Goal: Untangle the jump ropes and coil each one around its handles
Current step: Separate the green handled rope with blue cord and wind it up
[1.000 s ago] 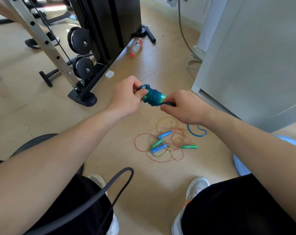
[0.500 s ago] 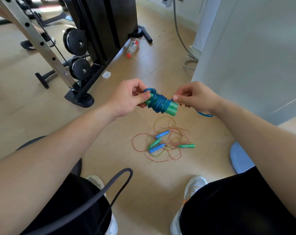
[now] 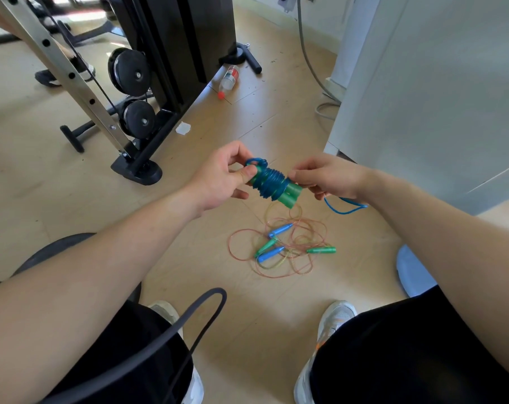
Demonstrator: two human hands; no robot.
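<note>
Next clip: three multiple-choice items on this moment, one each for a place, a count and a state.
1. Where is the bottle? A on the floor by the black machine; B on a lap; C in a hand.
2. How many handles lie in the floor tangle? A two; B four; C six.
3. The blue rope is: A fully loose; B mostly wound around green handles; C on the floor.
Answers: 1 A, it lies beside the machine's base. 2 B, two blue and two green. 3 B, the left hand holds them, the right hand pinches the rope's tail.
</note>
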